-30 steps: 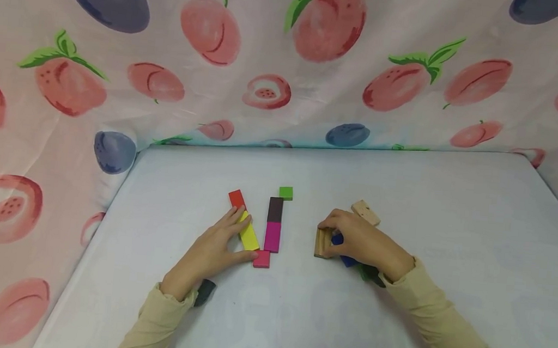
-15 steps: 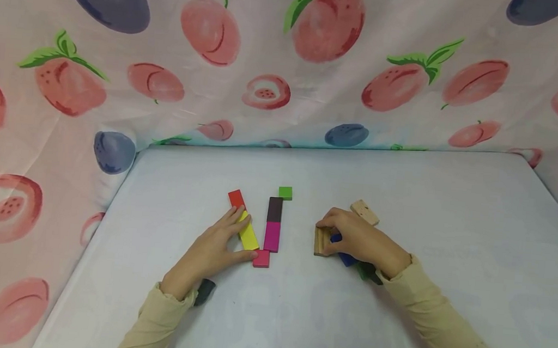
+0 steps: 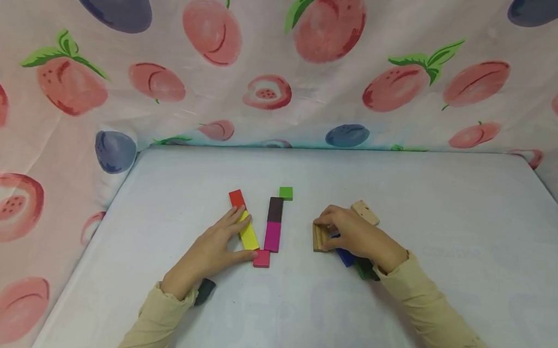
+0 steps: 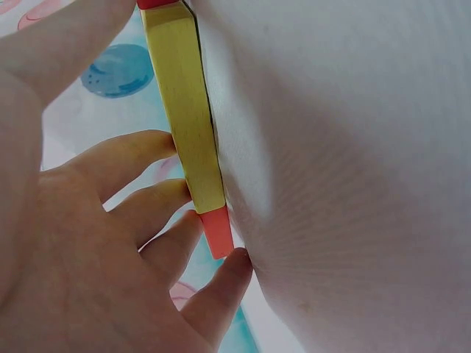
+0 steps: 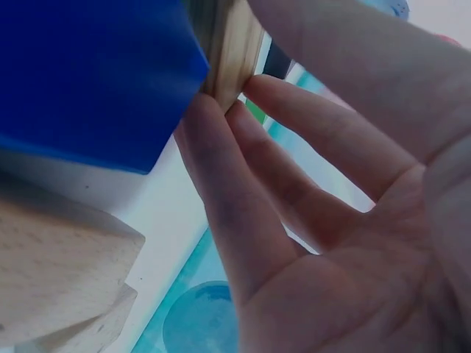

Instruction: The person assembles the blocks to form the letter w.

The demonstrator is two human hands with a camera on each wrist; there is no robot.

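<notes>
In the head view my left hand (image 3: 209, 250) rests against a slanted row of blocks, its thumb on a pink block (image 3: 262, 259). The fingertips touch the yellow block (image 3: 248, 233) near its joint with the red block (image 3: 237, 198); the left wrist view shows them along the yellow block's side. My right hand (image 3: 360, 232) pinches a pair of narrow plain wooden blocks (image 3: 320, 238) between thumb and fingers. Right beside them is a blue block (image 3: 345, 256), partly under the hand. The right wrist view shows the fingertips on the end of the wood (image 5: 237, 62).
A dark brown block (image 3: 275, 210) and a magenta block (image 3: 272, 236) form an upright row, with a green block (image 3: 285, 193) at its far end. A pale wooden block (image 3: 365, 212) and dark green blocks (image 3: 365, 269) lie about the right hand. A dark block (image 3: 205, 291) sits by the left wrist.
The right hand has shifted slightly left with the wooden blocks, uncovering more of the blue block. The left hand and its blocks have stayed in place.
</notes>
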